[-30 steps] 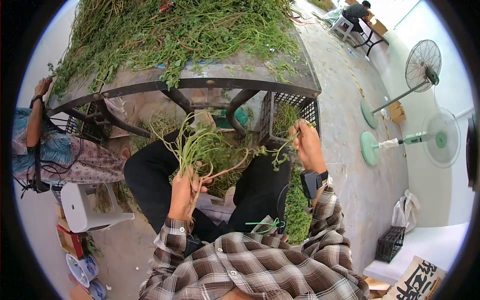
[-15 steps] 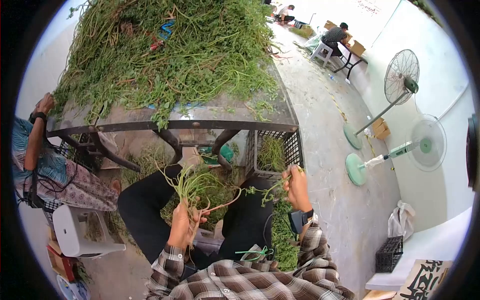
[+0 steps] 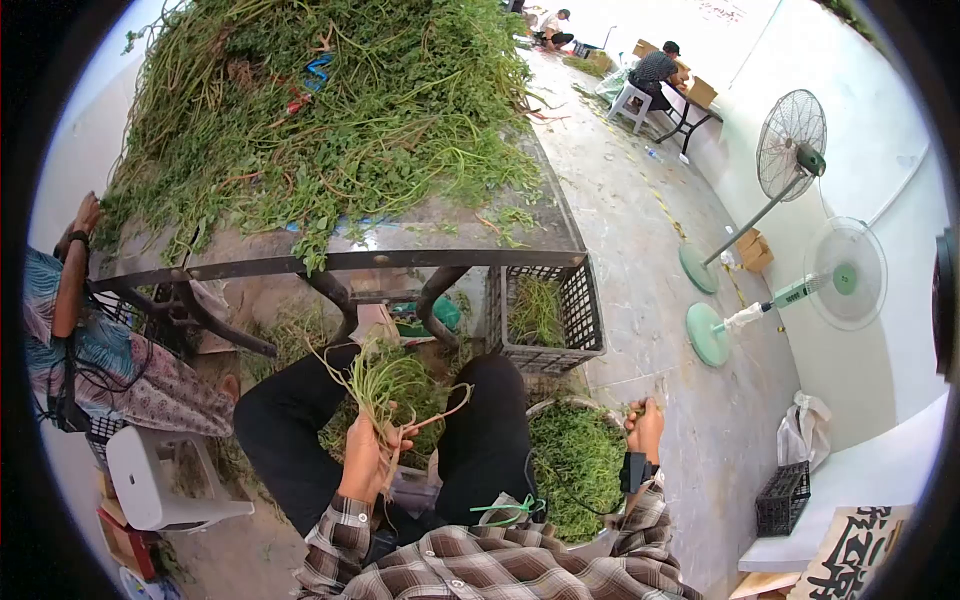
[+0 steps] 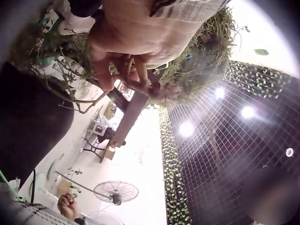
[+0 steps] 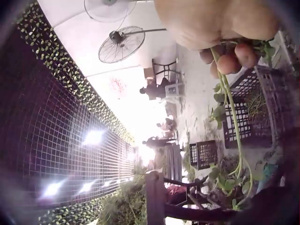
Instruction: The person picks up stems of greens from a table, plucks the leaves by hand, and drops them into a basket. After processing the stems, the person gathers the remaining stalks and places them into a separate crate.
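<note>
My left hand [image 3: 368, 458] grips a bunch of green stems [image 3: 378, 385] above my lap, and one reddish stem curves out to the right. In the left wrist view my left hand [image 4: 145, 37] has its fingers curled round the stems. Beyond my right knee, my right hand [image 3: 646, 430] is beside a round tub of leafy greens [image 3: 575, 470]. The right wrist view has my right hand [image 5: 220, 28] pinching a long green sprig [image 5: 233, 117] with small leaves, which hangs from the fingertips.
A table [image 3: 400, 258] heaped with greens [image 3: 330, 130] stands in front. Below its right corner sits a black crate [image 3: 548, 355] holding stems. Another person [image 3: 85, 320] is at the left by a white stool [image 3: 165, 480]. Two fans [image 3: 790, 150] stand at the right.
My right hand has moved right and down, away from the bunch, to beside the tub. My left hand still grips the bunch. The head view has shifted, showing more of the tub.
</note>
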Tool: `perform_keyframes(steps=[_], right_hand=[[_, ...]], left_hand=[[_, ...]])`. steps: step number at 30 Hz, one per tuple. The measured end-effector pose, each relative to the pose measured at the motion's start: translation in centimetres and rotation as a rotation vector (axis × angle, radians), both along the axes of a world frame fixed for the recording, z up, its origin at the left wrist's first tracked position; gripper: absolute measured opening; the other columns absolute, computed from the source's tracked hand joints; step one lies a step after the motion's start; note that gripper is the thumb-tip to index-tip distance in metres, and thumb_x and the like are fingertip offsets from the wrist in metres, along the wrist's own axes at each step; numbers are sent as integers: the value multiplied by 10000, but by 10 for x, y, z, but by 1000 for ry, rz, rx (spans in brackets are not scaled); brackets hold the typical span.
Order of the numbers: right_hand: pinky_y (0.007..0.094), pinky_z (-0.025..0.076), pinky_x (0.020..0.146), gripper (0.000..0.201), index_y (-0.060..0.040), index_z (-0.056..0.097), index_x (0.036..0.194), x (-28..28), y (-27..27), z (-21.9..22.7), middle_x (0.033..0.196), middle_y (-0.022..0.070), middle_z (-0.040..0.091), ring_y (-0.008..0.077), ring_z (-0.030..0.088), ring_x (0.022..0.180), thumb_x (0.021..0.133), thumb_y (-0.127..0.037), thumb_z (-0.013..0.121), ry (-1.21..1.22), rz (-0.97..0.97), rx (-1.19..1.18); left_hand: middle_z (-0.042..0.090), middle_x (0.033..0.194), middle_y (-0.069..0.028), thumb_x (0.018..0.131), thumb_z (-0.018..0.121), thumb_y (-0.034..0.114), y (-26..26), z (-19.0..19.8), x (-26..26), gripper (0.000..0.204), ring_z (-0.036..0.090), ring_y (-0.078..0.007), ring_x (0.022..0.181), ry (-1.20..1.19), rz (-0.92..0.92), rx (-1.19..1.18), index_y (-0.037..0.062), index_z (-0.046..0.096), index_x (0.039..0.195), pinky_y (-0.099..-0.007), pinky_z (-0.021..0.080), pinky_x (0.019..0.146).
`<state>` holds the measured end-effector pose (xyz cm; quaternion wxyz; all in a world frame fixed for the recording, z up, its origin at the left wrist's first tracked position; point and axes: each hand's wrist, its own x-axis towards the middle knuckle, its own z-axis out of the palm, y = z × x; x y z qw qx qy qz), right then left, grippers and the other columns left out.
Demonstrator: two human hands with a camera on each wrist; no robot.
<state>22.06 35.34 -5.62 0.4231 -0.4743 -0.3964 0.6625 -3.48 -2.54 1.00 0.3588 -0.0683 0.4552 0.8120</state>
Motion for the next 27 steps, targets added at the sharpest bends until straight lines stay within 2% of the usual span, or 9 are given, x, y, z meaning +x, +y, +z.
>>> perform_keyframes(steps=[7, 13, 15, 16, 18, 21, 22, 25, 27], right_hand=[[251, 327, 393, 161, -69, 456, 848, 24, -10, -10, 727, 81, 527, 124, 461, 520, 908, -217, 435, 27, -86, -99], [232, 337, 411, 176, -74, 453, 871, -38, -33, 22, 784, 100, 553, 106, 458, 535, 934, -236, 426, 87, 105, -106], [222, 342, 410, 176, -72, 456, 874, -66, -48, 37, 776, 98, 563, 101, 468, 538, 936, -234, 426, 84, 187, -86], [212, 347, 409, 176, -70, 459, 877, -81, -57, 44, 769, 96, 572, 97, 477, 540, 938, -232, 426, 80, 269, -63], [201, 349, 407, 183, -71, 467, 872, -108, -76, 57, 769, 89, 584, 92, 498, 553, 942, -236, 426, 106, 342, -2], [185, 363, 415, 192, -70, 478, 879, -145, -112, 77, 779, 93, 609, 84, 531, 575, 947, -241, 425, 117, 462, 127], [179, 375, 424, 193, -67, 482, 891, -154, -126, 83, 788, 104, 622, 80, 542, 584, 949, -242, 424, 100, 506, 196], [172, 385, 458, 205, -45, 488, 912, -172, -167, 94, 813, 94, 629, 59, 530, 593, 962, -222, 398, 33, 666, 442], [273, 465, 611, 181, -5, 503, 953, -177, -195, 93, 833, 92, 624, 139, 580, 654, 943, -172, 433, -29, 776, 620]], left_hand=[[469, 580, -30, 969, 232, 430, 2, -7, 1, 548, 617, -235, 722, 27, -26, 21, -34, 441, 1171, -279, 547, 606], [519, 653, -43, 919, 210, 561, 4, 6, 7, 677, 619, -235, 726, 70, -4, 31, -20, 433, 1186, -289, 557, 628], [555, 706, -47, 940, 368, 454, 4, 6, 8, 524, 613, -208, 717, 80, 12, 90, -13, 445, 1164, -288, 559, 633], [555, 706, -47, 940, 368, 454, 4, 6, 8, 524, 613, -208, 717, 80, 14, 90, -13, 445, 1164, -288, 559, 633], [522, 621, -32, 892, 556, 212, 4, 4, 6, 274, 618, -192, 702, 166, -58, -44, -3, 480, 1044, -301, 542, 634], [593, 697, -63, 822, 604, 64, 3, 1, 7, 204, 602, -156, 686, 169, -55, -111, 22, 491, 986, -278, 508, 624], [639, 789, -104, 837, 598, 88, 6, 7, 11, 187, 589, -145, 677, 185, -13, -134, 29, 497, 983, -264, 479, 616], [635, 786, -85, 865, 570, 130, 5, 6, 11, 195, 586, -111, 654, 187, -71, -118, 21, 486, 1004, -212, 450, 527], [635, 797, -83, 868, 568, 139, 7, 8, 12, 185, 589, -113, 657, 170, -86, -94, 28, 488, 992, -219, 458, 528]])
